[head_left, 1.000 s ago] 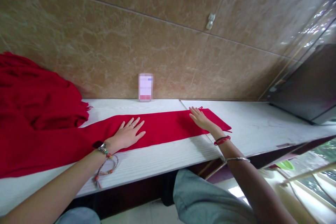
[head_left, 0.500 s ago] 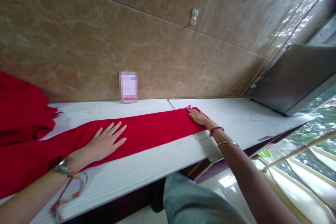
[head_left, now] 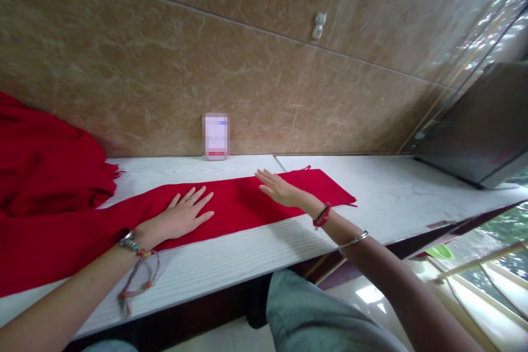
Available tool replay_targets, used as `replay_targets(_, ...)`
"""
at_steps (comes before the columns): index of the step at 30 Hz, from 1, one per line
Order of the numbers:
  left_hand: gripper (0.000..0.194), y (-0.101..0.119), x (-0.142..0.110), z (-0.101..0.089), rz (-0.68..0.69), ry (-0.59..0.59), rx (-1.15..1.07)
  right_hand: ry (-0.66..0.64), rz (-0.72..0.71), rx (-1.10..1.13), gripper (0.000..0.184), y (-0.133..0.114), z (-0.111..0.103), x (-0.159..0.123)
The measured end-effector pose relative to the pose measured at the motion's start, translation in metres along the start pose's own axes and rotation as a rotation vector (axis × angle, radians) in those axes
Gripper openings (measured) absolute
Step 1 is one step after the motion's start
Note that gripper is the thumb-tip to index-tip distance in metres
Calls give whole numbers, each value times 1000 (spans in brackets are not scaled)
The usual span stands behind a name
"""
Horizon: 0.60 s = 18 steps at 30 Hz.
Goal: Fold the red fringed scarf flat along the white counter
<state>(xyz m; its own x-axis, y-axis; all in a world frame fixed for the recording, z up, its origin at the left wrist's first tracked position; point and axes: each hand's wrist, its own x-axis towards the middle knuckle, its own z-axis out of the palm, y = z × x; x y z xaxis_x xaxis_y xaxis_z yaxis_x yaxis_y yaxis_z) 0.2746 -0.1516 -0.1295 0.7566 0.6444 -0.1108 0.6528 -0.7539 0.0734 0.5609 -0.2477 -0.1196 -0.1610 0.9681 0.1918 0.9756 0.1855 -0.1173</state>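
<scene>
A long red scarf (head_left: pixel 243 201) lies flat along the white table (head_left: pixel 396 192), its fringed end at the right. My left hand (head_left: pixel 179 217) rests palm down on the scarf, fingers spread, a ring on one finger and beaded bracelets at the wrist. My right hand (head_left: pixel 280 190) lies flat and open on the scarf further right, short of the scarf's end, with a red cord and a metal bangle on the wrist. Neither hand grips anything.
A heap of red cloth (head_left: pixel 45 165) is piled at the left of the table. A small blurred card (head_left: pixel 216 136) stands against the brown marble wall (head_left: pixel 247 66). A dark flat appliance (head_left: pixel 478 132) sits at the right. A white wall hook (head_left: pixel 317 25) hangs above.
My right hand has slid left along the scarf, away from its fringed end, which now lies uncovered. My left hand stays flat on the cloth.
</scene>
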Motion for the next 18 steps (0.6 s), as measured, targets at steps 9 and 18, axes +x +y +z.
replay_targets(9,54,-47,-11,-33,-34,204,16,-78,-176,1,52,-76,37,28)
replay_targets(18,33,-105,-24,-58,-112,47,-386,-113,-154,15,53,-73,38,28)
